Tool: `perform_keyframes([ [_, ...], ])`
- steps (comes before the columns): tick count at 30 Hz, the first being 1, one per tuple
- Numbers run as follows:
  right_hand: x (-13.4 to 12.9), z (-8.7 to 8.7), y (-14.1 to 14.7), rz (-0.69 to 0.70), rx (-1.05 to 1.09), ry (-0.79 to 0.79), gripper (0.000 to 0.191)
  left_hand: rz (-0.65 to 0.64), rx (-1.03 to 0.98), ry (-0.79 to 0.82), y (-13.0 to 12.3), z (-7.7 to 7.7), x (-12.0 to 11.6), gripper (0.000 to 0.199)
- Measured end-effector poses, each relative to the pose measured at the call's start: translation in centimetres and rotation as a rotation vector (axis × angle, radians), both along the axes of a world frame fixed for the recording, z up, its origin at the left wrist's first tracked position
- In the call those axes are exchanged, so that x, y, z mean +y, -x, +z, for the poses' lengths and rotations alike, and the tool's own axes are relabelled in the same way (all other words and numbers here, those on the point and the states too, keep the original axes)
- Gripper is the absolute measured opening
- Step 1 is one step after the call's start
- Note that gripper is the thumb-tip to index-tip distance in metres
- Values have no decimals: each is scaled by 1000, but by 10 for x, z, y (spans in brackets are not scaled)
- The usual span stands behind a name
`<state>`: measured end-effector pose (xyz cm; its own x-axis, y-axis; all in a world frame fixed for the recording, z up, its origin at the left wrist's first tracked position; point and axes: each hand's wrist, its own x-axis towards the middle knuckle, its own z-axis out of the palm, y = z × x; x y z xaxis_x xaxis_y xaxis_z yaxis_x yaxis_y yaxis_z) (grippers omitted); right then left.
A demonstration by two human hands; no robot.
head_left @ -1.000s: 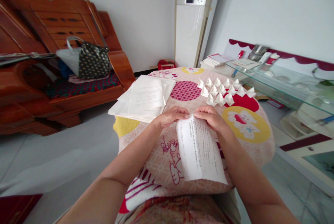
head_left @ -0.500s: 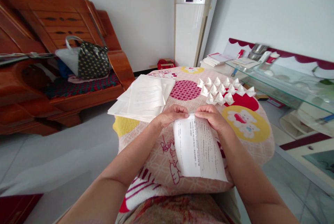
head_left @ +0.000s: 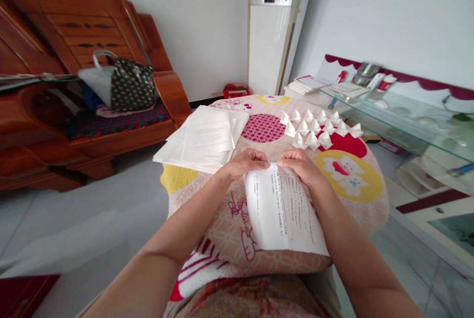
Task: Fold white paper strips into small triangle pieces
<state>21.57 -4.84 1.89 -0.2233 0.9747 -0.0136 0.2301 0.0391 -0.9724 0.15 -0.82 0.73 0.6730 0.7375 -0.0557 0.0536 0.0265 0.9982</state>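
Observation:
A printed sheet of paper (head_left: 283,214) hangs toward me over the near part of the cloth-covered table (head_left: 222,224). My left hand (head_left: 247,164) pinches its far edge between thumb and fingers. Close beside it, my right hand (head_left: 298,164) pinches the same edge, a small gap between the two thumbs. Lines of print show on the side facing me, and a crease runs down the sheet. Left of my hands lies a stack of paper sheets (head_left: 207,133). Beyond my right hand, several folded white paper boats (head_left: 311,139) stand in rows.
A wooden sofa (head_left: 92,26) with a dark patterned bag (head_left: 133,83) on it stands at the left. At the right is a glass-topped stand (head_left: 414,123) holding papers and small items. A tall white cabinet-like unit (head_left: 268,36) rises behind the table.
The sheet's lower part has spread a little to the right and shows more of its printed face. Both hands keep their pinch almost in place.

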Motion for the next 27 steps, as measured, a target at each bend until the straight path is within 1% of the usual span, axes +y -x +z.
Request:
perform_keyframes([
  [4, -1, -3, -1, -44, 12, 8, 17, 5, -6, 3, -1, -2, 1, 32],
  [7, 0, -6, -4, -60, 16, -5, 21, -3, -4, 0, -1, -4, 3, 33],
  [10, 3, -8, -14, 4, -4, 17, 29, 3, -10, -8, 2, -6, 6, 37],
  [12, 5, -8, -25, 72, -15, 68, 33, 26, -34, -8, 5, -5, 7, 40],
  [16, 5, -9, -51, 93, 23, 174, 33, 91, -86, 5, 15, -3, 9, 41],
  [17, 5, -9, -57, 59, 46, 191, 33, 94, -85, 5, 17, -2, 10, 40],
  [20, 5, -12, -71, -135, 102, 178, 33, 52, -52, -27, 24, -2, 15, 34],
  [22, 8, -15, -78, -224, 99, 176, 34, 37, -12, -100, 27, -5, 20, 30],
  [23, 9, -18, -81, -253, 93, 177, 34, 53, 17, -159, 28, -7, 23, 27],
  [25, 13, -23, -84, -312, 81, 172, 35, 137, 118, -319, 28, -13, 29, 17],
  [27, 18, -29, -84, -379, 77, 167, 34, 272, 277, -502, 26, -19, 32, 12],
])
